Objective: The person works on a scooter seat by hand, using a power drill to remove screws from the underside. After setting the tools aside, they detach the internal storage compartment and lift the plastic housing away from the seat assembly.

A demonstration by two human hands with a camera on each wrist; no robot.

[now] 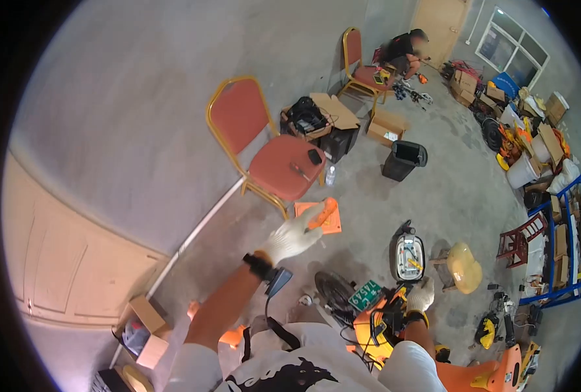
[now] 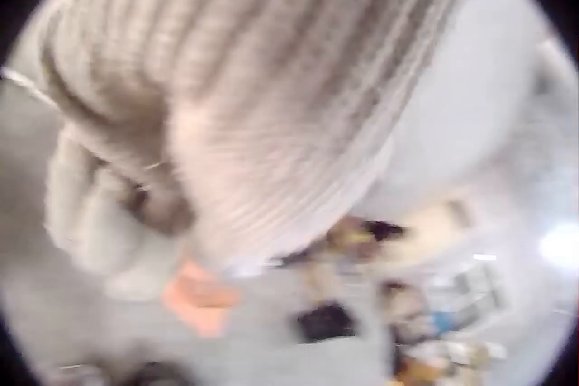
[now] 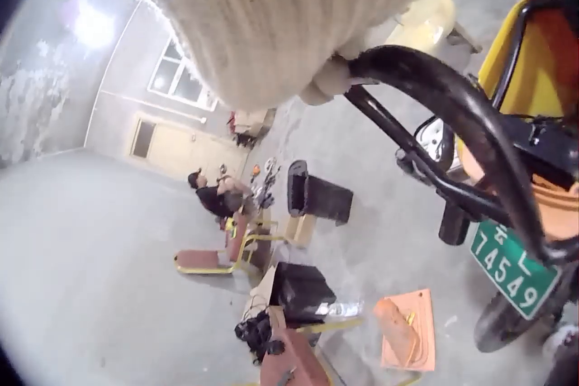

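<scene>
My gloved left hand (image 1: 292,238) is stretched out at centre in the head view, thumb and fingers apart, with nothing visible between them. Just past the fingertips is an orange traffic cone (image 1: 330,208) on a square base; the right wrist view shows the cone (image 3: 396,328) with no hand on it. In the left wrist view the glove (image 2: 262,123) fills much of the picture, blurred. My gloved right hand (image 1: 420,295) grips the black rail (image 3: 421,62) of a yellow and orange two-wheeler with a green plate (image 3: 514,268). The glove (image 3: 289,15) hides most of those fingers.
Red chairs (image 1: 284,166) stand along the wall, with a black bin (image 1: 405,161) and open boxes (image 1: 387,127) nearby. A yellow-topped stool (image 1: 464,268) is right of the two-wheeler. A person (image 1: 405,52) crouches far back; piled goods and a blue rack (image 1: 575,228) line the right side.
</scene>
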